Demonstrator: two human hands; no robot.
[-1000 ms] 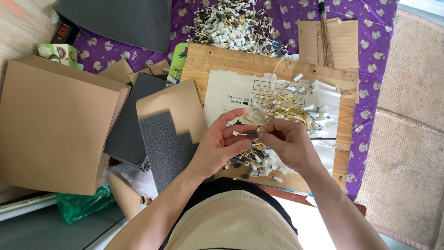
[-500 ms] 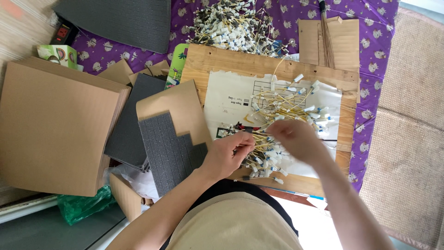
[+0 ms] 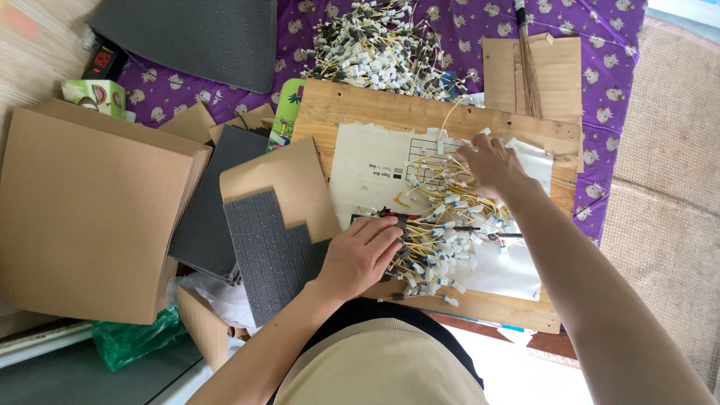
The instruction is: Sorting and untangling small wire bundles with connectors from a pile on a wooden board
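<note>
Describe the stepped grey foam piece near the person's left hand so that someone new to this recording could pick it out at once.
Start at the wooden board in the middle. Just left of its lower corner, beside the left hand, lies the stepped grey foam piece, on a tan cardboard sheet. Unlike the smooth dark foam sheets nearby, it has a grid-cut surface and a staircase outline.

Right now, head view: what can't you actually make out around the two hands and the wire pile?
- Left hand: fingertips buried in the yellow tagged wires; whether it grips anything cannot be told.
- Right hand: fingers curl down into the wires, palm side hidden by the hand itself.
- Paper sheet: print too small to make out.
- Wooden board: near edge partly hidden by the right forearm.
- Far wire heap: cut off by the top edge.
</note>
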